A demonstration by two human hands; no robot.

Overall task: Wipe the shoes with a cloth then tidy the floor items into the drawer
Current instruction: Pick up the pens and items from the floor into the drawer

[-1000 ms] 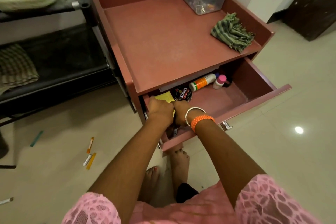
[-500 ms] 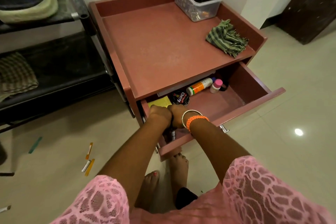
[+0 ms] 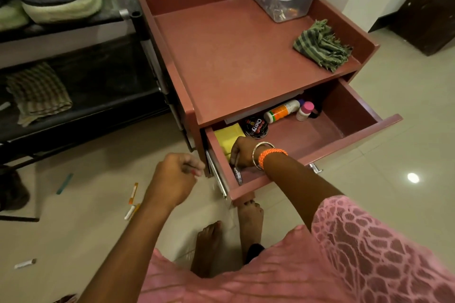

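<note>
**Over the open drawer: pen going in, more on the floor**

Right hand sits inside the reddish-brown wooden drawer, fingers curled round a slim clear-barrelled pen, tip pointing toward the drawer's near left corner. Just beyond that hand: yellow flat pad, round black polish tin. Left hand hovers outside the drawer, left of its rail, loosely fisted; can't tell if it holds anything. Further left of it, orange and white pens lie on the pale tiled floor.

Risks, my read:
- Pen dropped near the left wall could slip toward the rail gap.
- Drawer front hangs over the bare toes; a careless shove could catch them.
</note>
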